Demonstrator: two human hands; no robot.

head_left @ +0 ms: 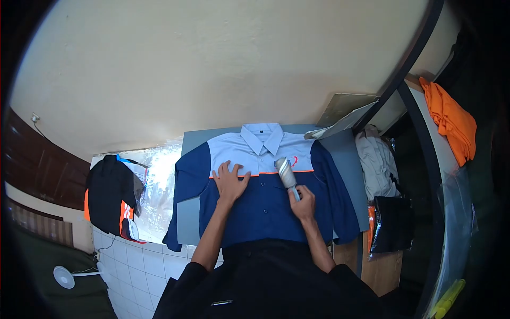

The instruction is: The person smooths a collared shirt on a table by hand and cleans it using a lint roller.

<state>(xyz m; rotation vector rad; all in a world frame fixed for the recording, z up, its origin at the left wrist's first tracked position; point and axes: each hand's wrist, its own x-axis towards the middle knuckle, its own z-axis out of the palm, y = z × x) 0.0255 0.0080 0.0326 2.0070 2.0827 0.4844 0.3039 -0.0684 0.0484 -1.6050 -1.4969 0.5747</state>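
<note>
A long-sleeved work shirt point(244, 204) lies front up, navy below and on the sleeves, light grey at the shoulders and collar, with orange piping between. My left hand point(230, 182) rests on its chest with the fingers spread, across the piping. My right hand point(302, 202) is closed round the handle of a lint roller point(286, 173). The roller's pale, striped cylinder is over the other chest side, beside a red gear-shaped emblem point(295, 160) that it partly covers. Whether the roller presses on the cloth, I cannot tell.
Under the shirt is a grey-blue table point(188, 218). Dark folded clothes point(110, 191) and clear plastic wrap point(159, 178) lie to the left. On the right are grey cloth point(376, 162), a packed black garment point(393, 223) and orange cloth point(451, 119). A cardboard piece point(345, 114) leans behind.
</note>
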